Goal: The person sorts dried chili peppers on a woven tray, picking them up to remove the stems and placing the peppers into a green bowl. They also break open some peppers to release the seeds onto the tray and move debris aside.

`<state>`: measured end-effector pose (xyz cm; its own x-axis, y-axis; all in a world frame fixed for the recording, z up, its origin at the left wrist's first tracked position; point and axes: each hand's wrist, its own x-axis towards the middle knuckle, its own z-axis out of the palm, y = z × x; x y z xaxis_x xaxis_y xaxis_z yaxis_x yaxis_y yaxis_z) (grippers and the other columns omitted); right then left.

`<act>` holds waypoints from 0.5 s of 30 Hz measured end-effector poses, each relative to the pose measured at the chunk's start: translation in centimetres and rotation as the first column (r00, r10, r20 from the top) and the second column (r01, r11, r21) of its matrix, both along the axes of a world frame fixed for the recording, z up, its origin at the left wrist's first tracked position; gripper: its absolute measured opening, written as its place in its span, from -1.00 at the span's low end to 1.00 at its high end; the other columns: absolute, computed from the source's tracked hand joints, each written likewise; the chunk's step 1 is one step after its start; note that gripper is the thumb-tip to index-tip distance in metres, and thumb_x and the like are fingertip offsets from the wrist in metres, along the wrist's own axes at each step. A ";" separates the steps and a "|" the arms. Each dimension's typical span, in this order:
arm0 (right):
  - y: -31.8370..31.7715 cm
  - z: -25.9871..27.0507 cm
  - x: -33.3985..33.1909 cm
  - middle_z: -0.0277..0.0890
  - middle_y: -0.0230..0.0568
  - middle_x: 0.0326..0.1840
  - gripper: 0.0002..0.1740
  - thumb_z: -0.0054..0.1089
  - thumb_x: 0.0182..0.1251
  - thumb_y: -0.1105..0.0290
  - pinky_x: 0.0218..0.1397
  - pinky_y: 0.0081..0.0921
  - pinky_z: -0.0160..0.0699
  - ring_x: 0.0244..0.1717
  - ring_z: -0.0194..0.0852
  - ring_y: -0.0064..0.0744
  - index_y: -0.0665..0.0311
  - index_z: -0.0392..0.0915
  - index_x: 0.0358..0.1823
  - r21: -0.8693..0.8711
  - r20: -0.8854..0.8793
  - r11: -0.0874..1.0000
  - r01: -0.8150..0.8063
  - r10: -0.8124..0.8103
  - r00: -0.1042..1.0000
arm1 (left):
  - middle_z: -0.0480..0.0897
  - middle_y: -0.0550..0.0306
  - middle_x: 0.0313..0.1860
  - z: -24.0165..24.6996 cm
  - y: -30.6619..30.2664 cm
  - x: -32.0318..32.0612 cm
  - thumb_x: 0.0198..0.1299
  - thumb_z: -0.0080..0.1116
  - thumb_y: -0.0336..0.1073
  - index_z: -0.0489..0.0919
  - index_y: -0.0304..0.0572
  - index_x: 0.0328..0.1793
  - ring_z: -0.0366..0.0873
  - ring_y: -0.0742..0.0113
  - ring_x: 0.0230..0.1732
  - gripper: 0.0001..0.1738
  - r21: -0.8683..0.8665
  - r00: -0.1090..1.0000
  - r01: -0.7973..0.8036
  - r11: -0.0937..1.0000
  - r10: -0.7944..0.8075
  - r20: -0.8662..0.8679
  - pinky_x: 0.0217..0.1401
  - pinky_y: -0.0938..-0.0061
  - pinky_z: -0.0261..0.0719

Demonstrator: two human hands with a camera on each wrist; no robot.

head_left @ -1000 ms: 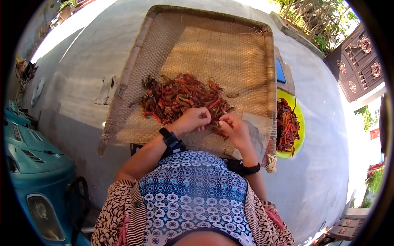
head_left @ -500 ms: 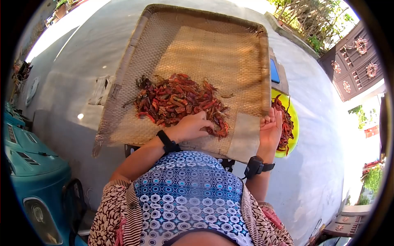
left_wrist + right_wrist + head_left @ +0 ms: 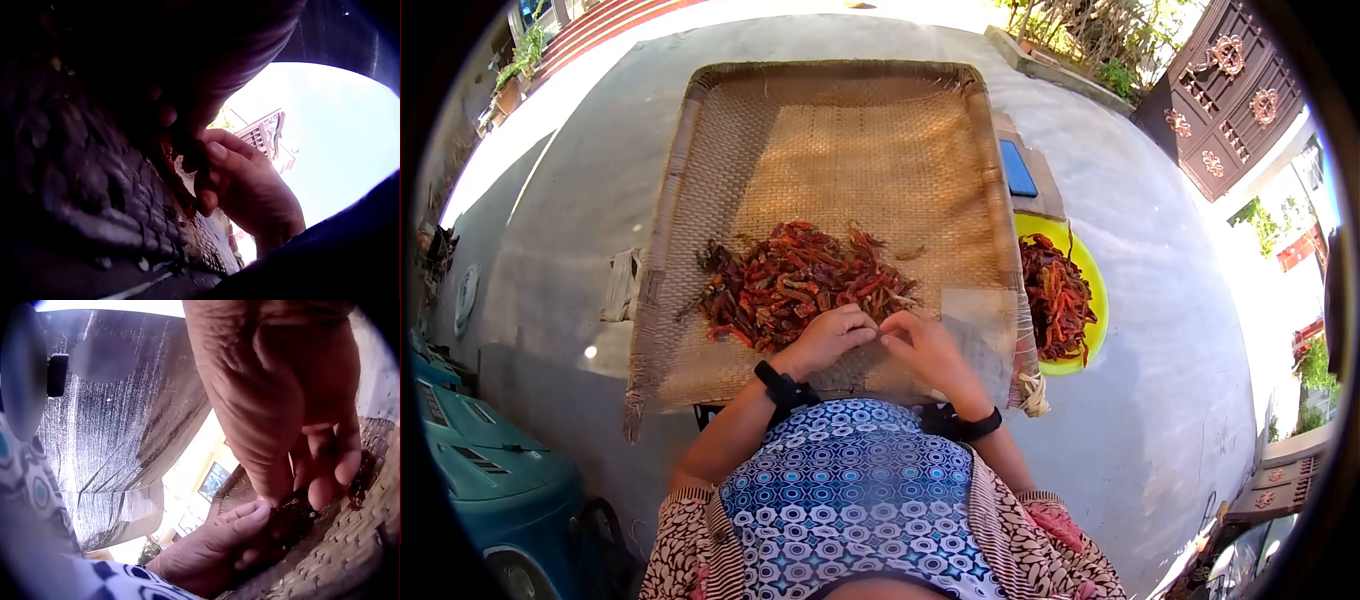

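A pile of dried red chili peppers (image 3: 790,280) lies on a woven tray (image 3: 850,150), toward its near side. At the near right edge of the pile, my left hand (image 3: 828,338) and right hand (image 3: 928,352) meet fingertip to fingertip. Between them they pinch a dark red chili pepper (image 3: 292,515), largely covered by the fingers. In the left wrist view, the right hand (image 3: 253,187) has thumb and forefinger drawn together at the pepper. The right wrist view has the left hand (image 3: 209,550) low, its thumb and forefinger at the pepper's end.
A yellow-green basin (image 3: 1097,330) heaped with more dried chili peppers stands right of the tray. Behind it, a blue flat object (image 3: 1017,168) rests on cardboard (image 3: 1040,185). A pale flat sheet (image 3: 980,320) covers the tray's near right corner. A teal vehicle (image 3: 495,480) is at left.
The right hand went from the pile out over the basin, opening there, and has come back beside the left hand. The left hand stayed near the pile's edge. The head view has shifted.
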<state>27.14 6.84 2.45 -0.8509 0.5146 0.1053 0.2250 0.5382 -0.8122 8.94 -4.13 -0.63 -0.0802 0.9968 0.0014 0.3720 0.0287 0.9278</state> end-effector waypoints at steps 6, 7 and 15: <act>-0.2 1.1 0.1 0.55 -0.31 -0.43 -0.74 0.23 0.34 0.26 -0.35 -0.51 0.46 -0.42 0.48 -0.54 0.33 0.59 -0.14 -0.184 0.054 0.983 0.013 -0.003 0.999 | 0.38 0.32 -0.19 0.6 -0.3 -0.4 0.45 0.07 -0.18 0.64 -0.17 -0.07 0.43 0.55 -0.26 -0.76 -0.096 0.964 0.043 0.994 -0.016 0.267 -0.19 0.60 0.44; 0.0 0.7 0.2 0.53 -0.34 -0.44 -0.75 0.23 0.35 0.26 -0.37 -0.54 0.44 -0.44 0.46 -0.58 0.32 0.59 -0.15 -0.235 0.042 0.972 0.012 -0.002 0.999 | 0.44 0.33 -0.22 0.6 -0.3 -0.4 0.43 0.09 -0.16 0.64 -0.15 -0.06 0.43 0.56 -0.28 -0.76 -0.097 0.964 0.028 0.995 -0.001 0.267 -0.21 0.62 0.44; 4.6 2.2 3.2 0.42 -0.51 -0.51 -0.78 0.18 0.43 0.25 -0.45 -0.68 0.34 -0.54 0.33 -0.70 0.28 0.58 -0.18 -0.370 -0.003 0.919 0.139 -0.151 0.989 | 0.59 0.33 -0.26 1.0 -0.4 -0.1 0.40 0.14 -0.17 0.60 -0.12 0.07 0.49 0.58 -0.32 -0.75 -0.184 0.952 -0.045 0.982 0.098 0.291 -0.33 0.64 0.43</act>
